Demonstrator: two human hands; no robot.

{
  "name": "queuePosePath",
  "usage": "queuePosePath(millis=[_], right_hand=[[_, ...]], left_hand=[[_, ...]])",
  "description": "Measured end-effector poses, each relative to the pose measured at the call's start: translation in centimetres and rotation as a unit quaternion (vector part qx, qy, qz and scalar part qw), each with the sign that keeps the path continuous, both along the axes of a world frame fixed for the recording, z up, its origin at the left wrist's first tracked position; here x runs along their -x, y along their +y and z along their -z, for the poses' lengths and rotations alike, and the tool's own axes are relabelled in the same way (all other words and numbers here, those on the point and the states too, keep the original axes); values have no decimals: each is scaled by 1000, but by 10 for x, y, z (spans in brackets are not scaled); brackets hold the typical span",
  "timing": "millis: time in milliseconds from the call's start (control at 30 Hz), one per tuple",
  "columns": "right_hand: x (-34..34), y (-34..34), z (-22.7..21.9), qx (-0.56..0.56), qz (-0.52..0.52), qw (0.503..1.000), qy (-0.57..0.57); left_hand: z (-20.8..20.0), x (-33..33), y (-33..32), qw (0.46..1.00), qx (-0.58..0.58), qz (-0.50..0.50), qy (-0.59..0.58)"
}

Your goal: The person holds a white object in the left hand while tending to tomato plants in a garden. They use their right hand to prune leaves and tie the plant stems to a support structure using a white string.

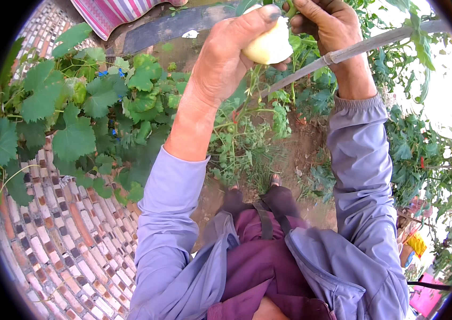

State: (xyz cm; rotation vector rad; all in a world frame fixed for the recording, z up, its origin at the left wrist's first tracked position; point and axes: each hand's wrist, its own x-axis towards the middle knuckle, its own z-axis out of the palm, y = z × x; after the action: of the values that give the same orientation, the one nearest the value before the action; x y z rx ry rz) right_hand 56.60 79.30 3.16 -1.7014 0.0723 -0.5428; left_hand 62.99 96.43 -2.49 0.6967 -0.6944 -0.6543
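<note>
Head view, looking down: a pale, round fruit (272, 45) sits in the person's left hand (231, 44), near the top edge, slightly right of centre. The hand is curled around it, thumb across its upper side and fingertips showing below, so the fruit rests against the inner, right-hand side of the grip. It is smooth and plump, creamy yellow-white with a faint green tint, its right side bright almost to white; thumb and fingers hide part of its outline. Just to the right, the right hand (337, 25) is bent in narrowly, thumb and fingers beside a green stem (291, 9) just above the fruit; I cannot tell whether it grips the stem. A grey pole (371, 46) slants across the right wrist. Below the hands are leafy plants (231, 140) over brown soil (307, 143); broad-lobed leaves (74, 137) spread to the left, above brick paving (71, 234).
</note>
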Motion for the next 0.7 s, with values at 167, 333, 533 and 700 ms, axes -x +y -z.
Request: queuePosePath(millis=[167, 333, 533, 700], right_hand=[[7, -2, 4, -44, 6, 999, -1], [30, 18, -20, 7, -5, 1000, 19], [37, 2, 3, 10, 54, 998, -2], [43, 2, 6, -8, 113, 994, -6]], left_hand=[[-17, 10, 38, 994, 53, -81, -50], [-16, 25, 104, 982, 37, -183, -6], [59, 54, 184, 968, -44, -238, 65], [111, 123, 212, 938, -130, -255, 198]])
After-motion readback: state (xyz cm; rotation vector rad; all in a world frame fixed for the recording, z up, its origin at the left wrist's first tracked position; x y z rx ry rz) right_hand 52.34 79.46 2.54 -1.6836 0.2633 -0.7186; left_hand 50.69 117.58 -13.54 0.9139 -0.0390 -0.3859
